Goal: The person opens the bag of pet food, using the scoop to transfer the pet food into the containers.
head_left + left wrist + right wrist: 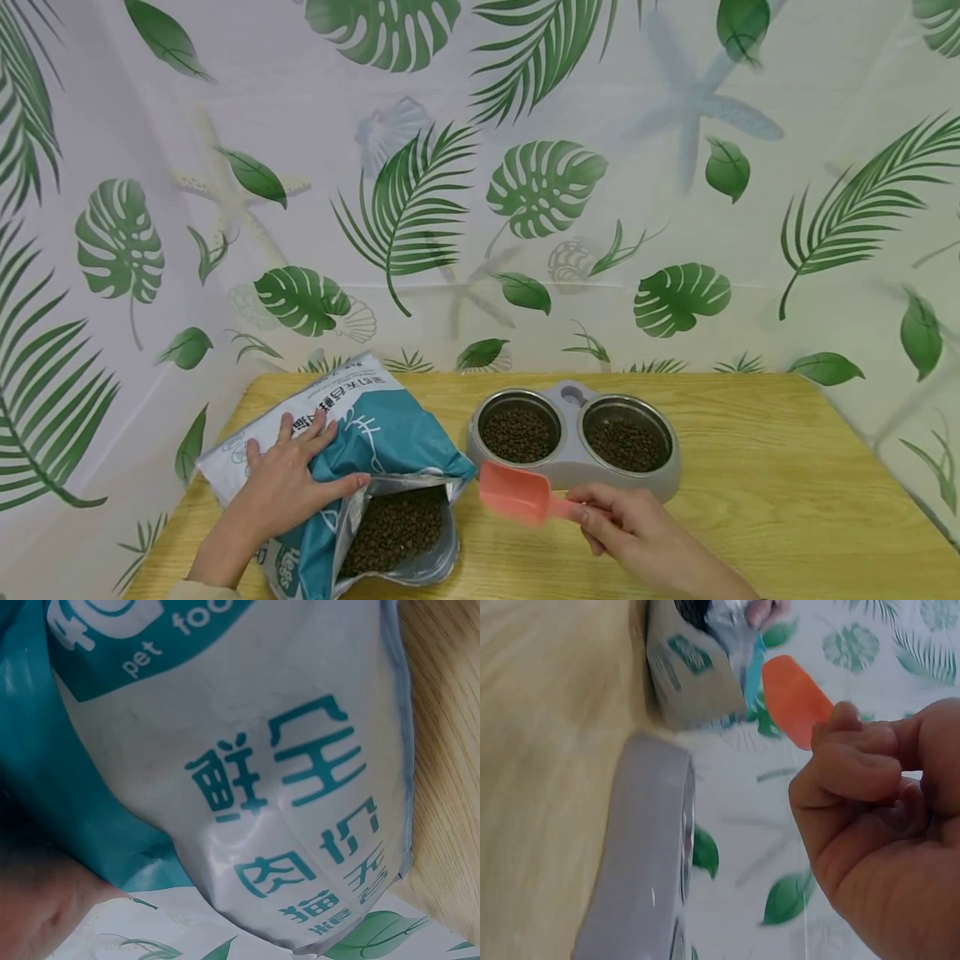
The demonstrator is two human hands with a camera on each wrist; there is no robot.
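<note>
My left hand [288, 475] rests with spread fingers on a teal and white pet food bag [382, 417] that lies on the table. Its thumb reaches along the edge of the bag's open mouth, where brown kibble [397, 529] shows inside. The bag's printed front [247, 772] fills most of the left wrist view. By its handle, my right hand [630, 525] grips a coral-red scoop [517, 493], held in front of a grey double bowl [570, 446]. No kibble is visible in the scoop. The scoop [795, 701] also shows beyond the curled fingers in the right wrist view.
Both metal bowls in the grey holder contain kibble, in the left bowl [519, 433] and the right bowl [628, 443]. The wood-grain table [787, 483] extends to the right. A leaf-printed white sheet [600, 100] hangs behind and along the sides.
</note>
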